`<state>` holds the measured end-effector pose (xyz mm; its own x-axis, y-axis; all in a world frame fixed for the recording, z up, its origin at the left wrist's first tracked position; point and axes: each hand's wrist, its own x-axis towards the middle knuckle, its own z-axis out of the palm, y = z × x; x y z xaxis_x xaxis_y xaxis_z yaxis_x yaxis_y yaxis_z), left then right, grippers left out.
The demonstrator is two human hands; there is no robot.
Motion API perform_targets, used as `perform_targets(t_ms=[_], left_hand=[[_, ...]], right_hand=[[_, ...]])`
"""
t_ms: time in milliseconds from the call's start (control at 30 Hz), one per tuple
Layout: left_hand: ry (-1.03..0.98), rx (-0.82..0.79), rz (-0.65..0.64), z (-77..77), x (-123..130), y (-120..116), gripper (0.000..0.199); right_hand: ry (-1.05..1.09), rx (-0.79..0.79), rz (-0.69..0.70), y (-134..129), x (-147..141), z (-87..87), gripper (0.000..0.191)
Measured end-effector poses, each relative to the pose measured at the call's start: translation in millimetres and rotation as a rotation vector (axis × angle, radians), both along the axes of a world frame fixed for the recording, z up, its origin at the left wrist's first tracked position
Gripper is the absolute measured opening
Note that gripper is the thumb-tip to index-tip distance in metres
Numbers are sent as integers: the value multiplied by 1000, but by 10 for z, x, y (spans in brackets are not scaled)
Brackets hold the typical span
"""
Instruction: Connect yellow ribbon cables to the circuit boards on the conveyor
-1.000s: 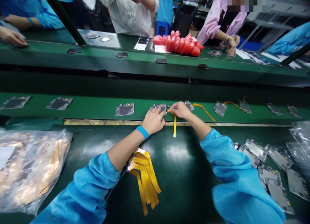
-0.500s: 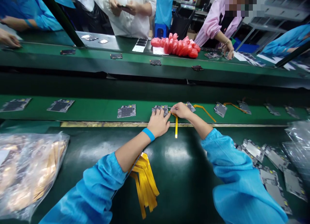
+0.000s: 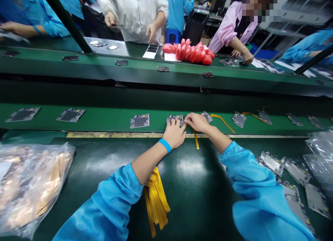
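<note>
My left hand (image 3: 174, 132) lies over a circuit board (image 3: 174, 118) on the green belt, its fingers spread on the board's surface. At the right edge of that board, my right hand (image 3: 197, 122) has thumb and fingertips pinched together. A yellow flex strip (image 3: 196, 139) hangs down from under these fingers over the belt's near edge; its upper end is hidden. Just right of my right hand sits another board (image 3: 206, 116) with a yellow strip (image 3: 223, 122) at its side. Below my left wrist lies a bundle of yellow strips (image 3: 157, 199).
Further boards (image 3: 139, 121) lie along the belt (image 3: 109, 117). A plastic bag (image 3: 33, 185) is at the left, and piled boards (image 3: 293, 196) are at the right. Across the rear belt, people handle parts near red bundles (image 3: 189, 52).
Boards on the near belt and both my hands have shifted slightly right. The hanging strip now slants. Across the belt, the white-sleeved person's hands have moved apart.
</note>
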<state>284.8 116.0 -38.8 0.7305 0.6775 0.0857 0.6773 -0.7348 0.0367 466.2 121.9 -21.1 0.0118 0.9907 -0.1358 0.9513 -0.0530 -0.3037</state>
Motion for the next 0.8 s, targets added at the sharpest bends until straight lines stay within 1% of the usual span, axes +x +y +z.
perform_targets(t_ms=[133,267,333,400,467,500,567,633,700,800], left_hand=[[18,38,-38,-23,11,5,49],[-71,106,-82,-72,-28,27,45],[-119,130,-124,-89,-44,35,37],[-138,143,-200,-100,-50,36,28],[-145,140,-266,-107,-49,30,26],[-151,131,-280,-111,-47,25,26],[-168,108,-271,-116,-46,14,27],[-191,83,-242,-115,-43,7,27],[-225,53,-198,-105,-40,9,27],[-300,-14,-77,-77,-69,57,25]], right_hand=[[-32,-13,-11,-22,74,-12,18],[-73,17,4,-84,131,51,17],[-91,59,54,-127,129,96,16],[-111,73,150,-162,111,129,15],[-176,76,236,-176,88,146,16],[-235,94,239,-175,80,152,17],[-355,174,158,-165,68,163,21],[-400,255,65,-162,54,181,24],[-352,284,39,-182,23,203,26],[-207,284,10,-256,-73,223,27]])
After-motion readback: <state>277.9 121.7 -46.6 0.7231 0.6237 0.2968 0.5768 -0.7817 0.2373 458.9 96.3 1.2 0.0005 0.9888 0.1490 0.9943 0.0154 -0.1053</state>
